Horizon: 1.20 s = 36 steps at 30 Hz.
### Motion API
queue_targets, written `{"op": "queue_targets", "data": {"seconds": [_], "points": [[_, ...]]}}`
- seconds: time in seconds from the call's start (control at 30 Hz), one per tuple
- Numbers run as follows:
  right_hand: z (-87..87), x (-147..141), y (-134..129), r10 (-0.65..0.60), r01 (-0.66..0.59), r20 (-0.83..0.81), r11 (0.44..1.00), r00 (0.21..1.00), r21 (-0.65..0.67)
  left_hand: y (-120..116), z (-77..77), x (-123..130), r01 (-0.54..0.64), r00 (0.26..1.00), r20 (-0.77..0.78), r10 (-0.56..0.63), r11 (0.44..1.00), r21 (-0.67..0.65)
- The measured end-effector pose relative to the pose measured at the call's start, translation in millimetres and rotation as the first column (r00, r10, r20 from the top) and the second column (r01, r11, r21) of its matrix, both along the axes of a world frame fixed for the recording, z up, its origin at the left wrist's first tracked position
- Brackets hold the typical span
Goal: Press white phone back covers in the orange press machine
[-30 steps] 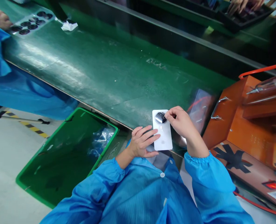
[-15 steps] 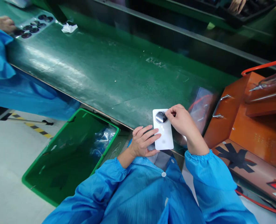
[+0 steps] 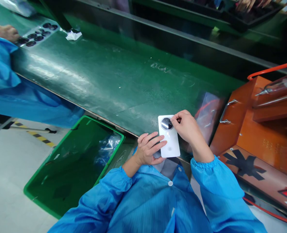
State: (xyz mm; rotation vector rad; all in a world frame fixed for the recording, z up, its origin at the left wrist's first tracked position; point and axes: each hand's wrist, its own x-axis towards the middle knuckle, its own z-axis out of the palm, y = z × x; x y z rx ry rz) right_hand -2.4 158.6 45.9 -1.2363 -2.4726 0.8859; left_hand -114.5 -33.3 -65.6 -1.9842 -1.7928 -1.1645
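Observation:
A white phone point(image 3: 170, 144), back side up, is in front of my body at the bench edge; I cannot tell whether it is a whole phone or only its back panel. My left hand point(image 3: 149, 149) grips it from the left, fingers across its back and thumb at the lower edge. Near the top sits a dark, shiny camera lens cover point(image 3: 166, 123) with a roundish, faceted outline. The thumb and index finger of my right hand point(image 3: 185, 125) pinch at the right edge of that cover, hiding part of it.
A green bench point(image 3: 104, 81) stretches across the view. At its right stands an orange machine point(image 3: 262, 110), with a clear plastic sheet point(image 3: 208, 110) beside it. Below left is a green bin point(image 3: 68, 171) holding plastic film. A co-worker's hand point(image 3: 5, 32) touches a sheet of black discs point(image 3: 38, 34).
The view has shifted slightly. Both hands keep the same hold on the phone, and the right fingers stay at the camera lens cover's edge.

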Motion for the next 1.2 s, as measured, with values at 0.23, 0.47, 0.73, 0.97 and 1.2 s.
{"op": "queue_targets", "data": {"seconds": [0.23, 0.47, 0.73, 0.97, 1.2], "points": [[-2.5, -0.1, -1.6, -0.001, 0.001, -0.013, 0.999, 1.0, 0.037, 1.2, 2.7, -0.2, 0.017, 1.0, 0.014, -0.018, 1.0, 0.021], [-6.3, 0.9, -2.2, 0.007, -0.005, -0.035, 0.998, 0.999, 0.061, -0.5, -1.2, 0.0, 0.0, 1.0, 0.031, 0.001, 0.999, -0.036], [5.3, 17.6, -21.6, -0.012, 0.03, -0.086, 0.978, 0.996, 0.209, 1.6, -0.4, 2.3, -0.013, 1.0, 0.016, 0.013, 1.0, 0.006], [24.8, 79.9, -99.5, 0.381, -0.395, 0.106, 0.892, 0.919, 0.219, -2.1, 32.5, 7.1, 0.008, 0.983, 0.185, -0.011, 1.0, 0.019], [54.0, 142.9, -128.9, 0.306, -0.163, -0.097, 0.72, 0.947, 0.675, 8.3, 111.9, 25.4, 0.268, 0.9, 0.308, -0.309, 0.949, 0.167]]}}
